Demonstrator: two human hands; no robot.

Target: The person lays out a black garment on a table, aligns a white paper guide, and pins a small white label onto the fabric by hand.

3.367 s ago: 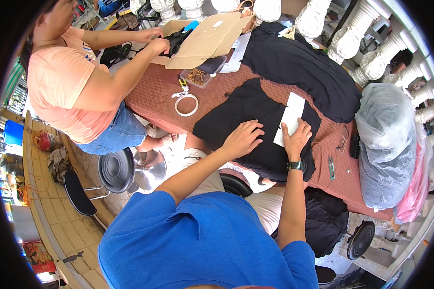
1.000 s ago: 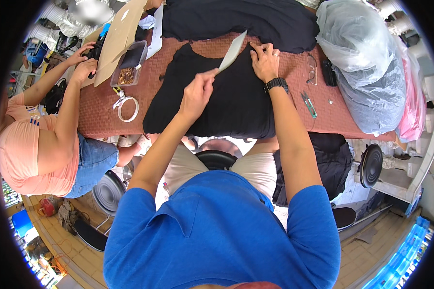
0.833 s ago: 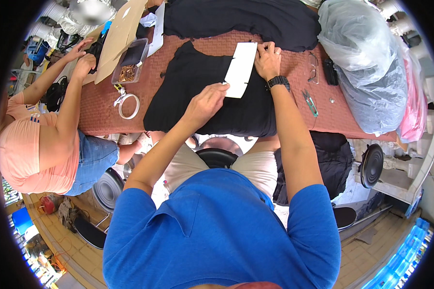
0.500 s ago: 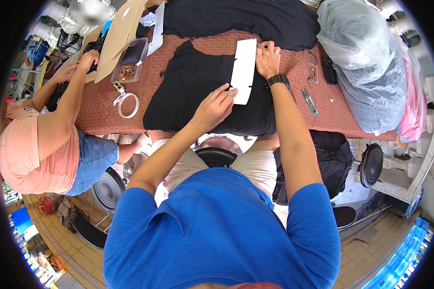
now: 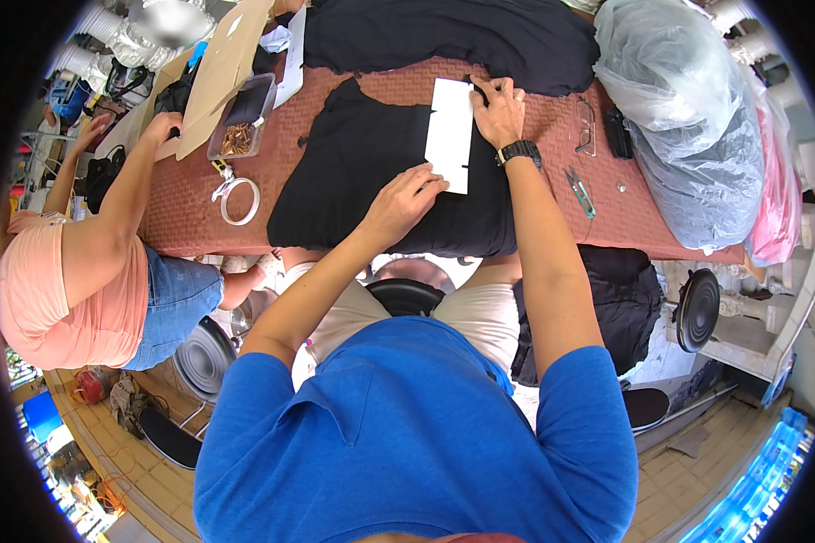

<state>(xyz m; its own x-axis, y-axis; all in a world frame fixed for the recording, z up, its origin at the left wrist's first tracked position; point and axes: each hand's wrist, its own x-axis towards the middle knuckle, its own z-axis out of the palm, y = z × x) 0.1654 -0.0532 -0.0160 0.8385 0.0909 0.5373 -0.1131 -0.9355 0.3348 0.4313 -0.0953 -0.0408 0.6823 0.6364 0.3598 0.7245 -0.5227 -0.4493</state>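
A piece of black cloth (image 5: pixel 353 181) lies spread on the table in front of me. On its right part rests a narrow white card (image 5: pixel 449 136) with small black marks or notches along its edges. My left hand (image 5: pixel 404 204) has its fingers bent and pressed together at the card's lower left corner. At the card's upper right, my right hand (image 5: pixel 501 113), with a black watch (image 5: pixel 520 151) at the wrist, bends thumb and forefinger together at the far edge of the cloth. What lies between those fingertips is partly hidden.
Eyeglasses (image 5: pixel 586 127), green-handled thread snips (image 5: pixel 580 193) and a black case (image 5: pixel 618 134) lie to the right, before stuffed plastic bags (image 5: pixel 688 118). On the left are a white ring (image 5: pixel 240 201), a clear box (image 5: pixel 242 118) of small brownish pieces, cardboard (image 5: pixel 222 72) and a co-worker (image 5: pixel 81 281).
The white card has shifted slightly left and tilts the other way. My right fingers have moved left at the cloth's far edge. The co-worker's far hand has lifted away.
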